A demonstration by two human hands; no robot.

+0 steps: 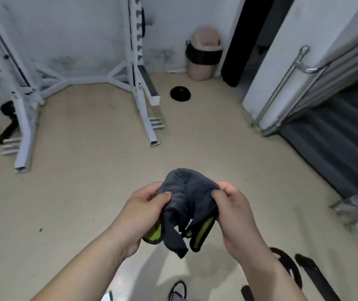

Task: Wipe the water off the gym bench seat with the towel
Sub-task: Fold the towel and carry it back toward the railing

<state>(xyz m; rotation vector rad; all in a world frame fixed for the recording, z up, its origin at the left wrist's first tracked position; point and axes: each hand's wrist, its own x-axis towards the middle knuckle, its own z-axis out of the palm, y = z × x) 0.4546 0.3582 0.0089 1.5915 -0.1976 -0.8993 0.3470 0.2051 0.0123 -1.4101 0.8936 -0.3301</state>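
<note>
While bunched between them, towel [186, 198] pinched by left hand [143, 211], right hand [234, 216].

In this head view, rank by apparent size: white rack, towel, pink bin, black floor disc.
1. white rack
2. towel, though being close to the camera enlarges it
3. pink bin
4. black floor disc

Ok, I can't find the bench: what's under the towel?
Under the towel, gripped in the air by the left hand and right hand, only beige floor and a shoe show. What the bunched cloth covers cannot be seen.
</note>
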